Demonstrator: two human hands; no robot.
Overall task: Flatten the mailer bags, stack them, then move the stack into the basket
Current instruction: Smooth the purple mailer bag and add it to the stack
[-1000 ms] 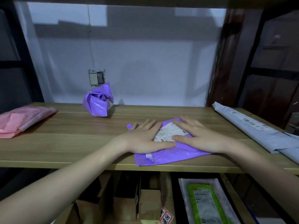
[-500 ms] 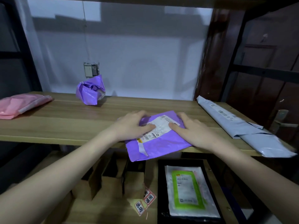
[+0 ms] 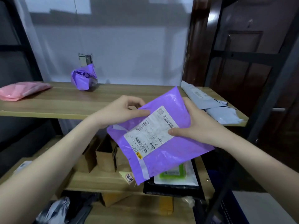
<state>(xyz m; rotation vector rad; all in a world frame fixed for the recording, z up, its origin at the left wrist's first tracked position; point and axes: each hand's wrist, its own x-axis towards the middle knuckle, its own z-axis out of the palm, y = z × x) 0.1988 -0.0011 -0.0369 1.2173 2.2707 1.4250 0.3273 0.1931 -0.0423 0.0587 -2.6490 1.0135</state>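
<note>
**Purple mailer held in both hands, clear of the upper shelf**

1. Flat purple mailer bag [image 3: 163, 135]: held in the air in front of the upper shelf [image 3: 64, 104], tilted, with its long axis running from 1 o'clock (far corner) to 7 o'clock (near corner). It touches no shelf. A white shipping label [image 3: 150, 133] with barcodes faces up on its top side.

2. Left hand [image 3: 123, 109]: at the bag's 10 o'clock edge. The thumb lies on the upper face beside the label; the remaining fingers are curled and go behind the edge. The edge is pinched between thumb and fingers.

3. Right hand [image 3: 199, 123]: at the bag's 3 o'clock edge. The thumb presses on the label; the other fingers wrap behind the bag and are hidden. The grip is clamped on the bag.

4. Black basket [image 3: 171, 186]: on the lower shelf [image 3: 100, 180], directly under the bag's near corner, toward 6 o'clock. It contains a white packet with a green panel [image 3: 174, 174], partly covered by the bag.

5. Upper shelf, other items:
   - Crumpled purple mailer bag [image 3: 84, 77] at 11 o'clock, against the wall.
   - Pink mailer bag [image 3: 22, 91] at 9 o'clock, lying flat.
   - Grey mailer bags [image 3: 213, 107] at 2 o'clock, just beyond the right hand.

6. Lower shelf: brown cardboard boxes [image 3: 103, 154] stand at 7 o'clock from the held bag, beside the basket.
</note>
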